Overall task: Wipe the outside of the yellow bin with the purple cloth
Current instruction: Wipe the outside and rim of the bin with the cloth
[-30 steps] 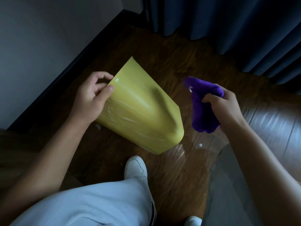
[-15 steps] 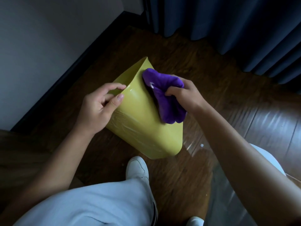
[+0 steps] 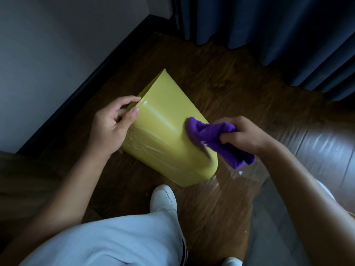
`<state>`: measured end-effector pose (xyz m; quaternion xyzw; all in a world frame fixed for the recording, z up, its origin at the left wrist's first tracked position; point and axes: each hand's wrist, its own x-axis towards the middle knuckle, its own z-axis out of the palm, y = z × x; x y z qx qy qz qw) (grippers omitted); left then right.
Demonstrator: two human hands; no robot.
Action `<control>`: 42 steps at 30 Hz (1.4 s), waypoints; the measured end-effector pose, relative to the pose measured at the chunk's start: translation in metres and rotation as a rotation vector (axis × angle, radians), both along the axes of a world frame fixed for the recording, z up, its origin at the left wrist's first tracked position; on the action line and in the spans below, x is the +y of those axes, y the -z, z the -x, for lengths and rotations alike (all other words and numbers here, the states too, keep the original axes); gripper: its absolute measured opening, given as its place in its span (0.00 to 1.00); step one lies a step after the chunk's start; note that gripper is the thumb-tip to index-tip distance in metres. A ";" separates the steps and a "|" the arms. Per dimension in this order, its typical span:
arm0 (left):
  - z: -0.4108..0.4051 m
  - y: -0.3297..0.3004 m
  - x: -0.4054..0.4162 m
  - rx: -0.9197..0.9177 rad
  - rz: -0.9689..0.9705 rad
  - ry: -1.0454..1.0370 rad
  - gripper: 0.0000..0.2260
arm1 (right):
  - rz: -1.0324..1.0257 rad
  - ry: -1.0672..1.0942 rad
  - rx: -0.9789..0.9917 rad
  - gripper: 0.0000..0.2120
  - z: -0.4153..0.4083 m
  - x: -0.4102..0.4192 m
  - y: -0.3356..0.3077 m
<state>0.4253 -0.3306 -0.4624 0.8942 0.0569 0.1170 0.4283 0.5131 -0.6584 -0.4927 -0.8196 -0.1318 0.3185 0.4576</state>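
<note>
The yellow bin point(image 3: 163, 127) lies tilted over the wooden floor, its open rim pointing up and away and its base toward my feet. My left hand point(image 3: 111, 125) grips the rim at the bin's upper left, thumb on the outer wall. My right hand point(image 3: 242, 135) is closed on a bunched purple cloth point(image 3: 215, 141). The cloth presses against the bin's right side, low down near the base, with its tail hanging off the edge.
A white wall with dark skirting point(image 3: 80, 89) runs along the left. Dark blue curtains point(image 3: 269, 31) hang at the back and right. My white shoe point(image 3: 163, 198) stands just below the bin, my pale trouser leg point(image 3: 107, 240) fills the bottom, and clear plastic film point(image 3: 240, 181) lies on the floor.
The right hand has dragged the cloth down the bin's side, from near the rim to near the base. The left hand has kept its hold on the rim.
</note>
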 end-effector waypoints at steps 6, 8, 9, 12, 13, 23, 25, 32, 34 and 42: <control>-0.006 0.004 -0.002 -0.030 -0.139 0.010 0.17 | -0.101 0.307 -0.078 0.13 -0.008 -0.026 -0.004; -0.003 0.004 -0.004 -0.069 -0.176 0.050 0.20 | -0.134 0.385 -0.091 0.15 -0.008 -0.028 -0.003; 0.002 0.005 -0.004 -0.086 -0.165 0.060 0.23 | -0.143 0.410 -0.098 0.16 -0.008 -0.030 -0.003; 0.021 0.007 -0.003 -0.058 -0.112 0.081 0.22 | -0.152 0.450 -0.101 0.17 -0.006 -0.035 -0.002; 0.027 0.010 0.001 -0.043 -0.134 0.090 0.19 | -0.160 0.450 -0.090 0.17 -0.005 -0.035 -0.001; 0.020 -0.001 -0.012 -0.028 -0.096 0.061 0.17 | -0.153 0.410 -0.068 0.17 0.006 -0.027 -0.003; 0.003 -0.014 -0.023 0.042 -0.041 0.021 0.19 | -0.143 0.412 -0.067 0.18 0.007 -0.025 -0.004; -0.046 -0.028 -0.022 0.270 0.129 -0.008 0.20 | -0.119 0.433 -0.095 0.19 0.011 -0.027 -0.008; -0.049 -0.033 -0.016 0.328 0.181 0.096 0.21 | -0.115 0.441 -0.094 0.20 0.012 -0.028 -0.008; -0.007 0.006 -0.005 0.246 0.114 0.066 0.22 | -0.096 0.462 -0.124 0.19 0.010 -0.029 -0.008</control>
